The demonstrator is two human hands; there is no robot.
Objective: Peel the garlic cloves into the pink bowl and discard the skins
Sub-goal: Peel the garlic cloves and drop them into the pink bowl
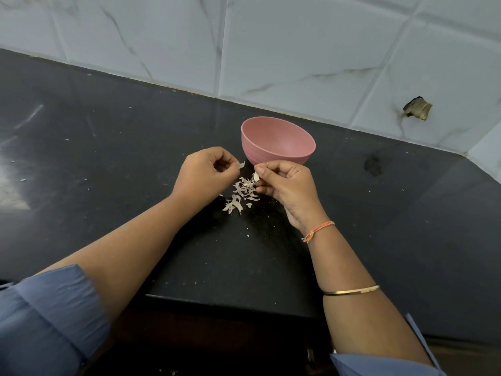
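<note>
Two hands, left hand (206, 172) pinching skin flake (241, 165), right hand (284, 183) pinching garlic clove (256, 176), tip toward pink bowl (279, 142)

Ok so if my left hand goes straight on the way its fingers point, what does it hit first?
Most likely the garlic clove pinched in the right hand. The left hand, holding a skin flake, points straight across at it, though depth is hard to judge here.
</note>
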